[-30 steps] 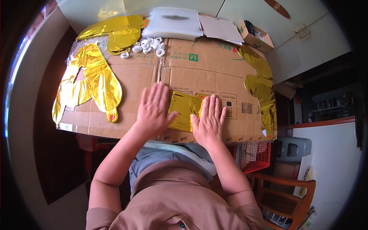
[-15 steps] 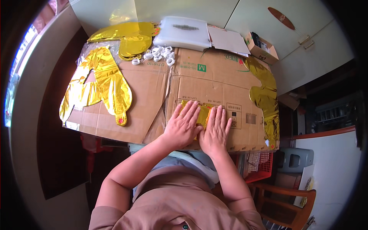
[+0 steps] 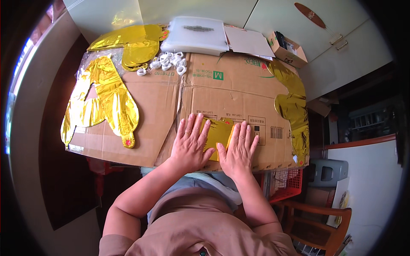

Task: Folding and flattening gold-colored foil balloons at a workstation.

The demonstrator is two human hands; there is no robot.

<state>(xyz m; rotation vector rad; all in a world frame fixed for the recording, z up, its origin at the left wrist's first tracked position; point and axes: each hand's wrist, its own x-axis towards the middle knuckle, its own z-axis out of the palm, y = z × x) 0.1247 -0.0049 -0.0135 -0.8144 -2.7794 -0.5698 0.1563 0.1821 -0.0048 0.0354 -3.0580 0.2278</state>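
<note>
My left hand (image 3: pixel 191 144) and my right hand (image 3: pixel 239 150) lie flat, palms down and fingers spread, side by side on a folded gold foil balloon (image 3: pixel 218 132). The balloon rests near the front edge of a flattened brown cardboard sheet (image 3: pixel 230 91) that covers the table. Only a strip of gold shows between and above my hands; the rest is hidden under my palms.
Flat gold foil balloons lie at the left (image 3: pixel 104 100), at the back left (image 3: pixel 134 45) and along the right edge (image 3: pixel 294 106). Small white rings (image 3: pixel 166 62), a stack of clear bags (image 3: pixel 196 36), a white sheet (image 3: pixel 250 41) and a small open box (image 3: pixel 288 49) sit at the back.
My hands have drawn closer together over the folded gold balloon, covering more of it. They still press flat on it.
</note>
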